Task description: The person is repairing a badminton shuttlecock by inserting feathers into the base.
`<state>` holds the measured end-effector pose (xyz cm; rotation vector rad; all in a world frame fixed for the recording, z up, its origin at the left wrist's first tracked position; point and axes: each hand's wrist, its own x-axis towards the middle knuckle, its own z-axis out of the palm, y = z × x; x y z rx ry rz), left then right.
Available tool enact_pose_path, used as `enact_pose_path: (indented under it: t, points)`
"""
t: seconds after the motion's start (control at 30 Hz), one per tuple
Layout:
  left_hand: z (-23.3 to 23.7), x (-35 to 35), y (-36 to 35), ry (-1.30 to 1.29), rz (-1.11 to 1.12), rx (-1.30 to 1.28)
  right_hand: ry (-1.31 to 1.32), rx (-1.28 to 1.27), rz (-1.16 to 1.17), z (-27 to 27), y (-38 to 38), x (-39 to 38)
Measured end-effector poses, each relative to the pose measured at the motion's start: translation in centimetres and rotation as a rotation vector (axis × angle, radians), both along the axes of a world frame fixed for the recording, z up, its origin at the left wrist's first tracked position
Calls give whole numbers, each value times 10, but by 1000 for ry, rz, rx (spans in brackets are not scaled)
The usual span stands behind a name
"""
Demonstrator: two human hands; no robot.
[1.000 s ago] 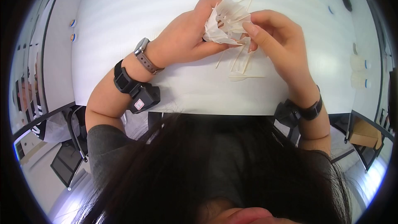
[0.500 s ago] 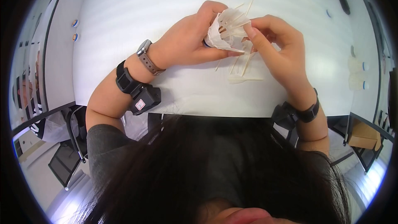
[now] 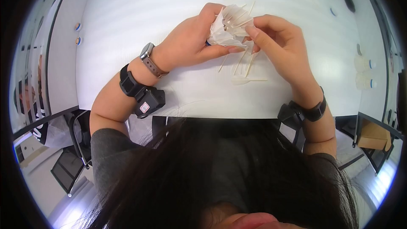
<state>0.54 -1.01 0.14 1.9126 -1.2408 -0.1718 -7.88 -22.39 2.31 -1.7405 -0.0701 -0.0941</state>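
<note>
Nearest, a few loose quills [image 3: 243,65] lay on the table [image 3: 140,12] just below the hands. Above them the left hand [image 3: 190,42] was closed around the base of a white shuttlecock [image 3: 227,27], which it held tilted over the table with the thumb under it. The right hand [image 3: 277,44] was nearly closed, its thumb and forefinger pinching the feather tips at the open end. Far to the right, two other shuttlecocks [image 3: 363,63] lay well apart. I judge a thin feather could bend or snap if the pinch pulled sideways, and the shuttlecock could slip if the left grip loosened.
</note>
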Motion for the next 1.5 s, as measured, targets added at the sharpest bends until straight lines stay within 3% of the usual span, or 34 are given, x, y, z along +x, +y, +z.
enact_pose_path:
  t: [0.63, 0.73, 1.1, 1.23, 1.5]
  points:
    - [-1, -1, -3, -100, 32, -60, 91, 198, 132, 13, -4, -2]
    - [6, -3, -1, 11, 35, 60, 42, 205, 119, 12, -4, -3]
    - [1, -1, 0, 10, -32, 92, -258, -109, 50, 4, -7, -1]
    - [-4, -2, -3, -33, -36, -28, -281, -69, 60, 2, -9, -1]
    - [-4, -1, -3, -71, -45, -4, -269, -32, 4, 16, -7, -5]
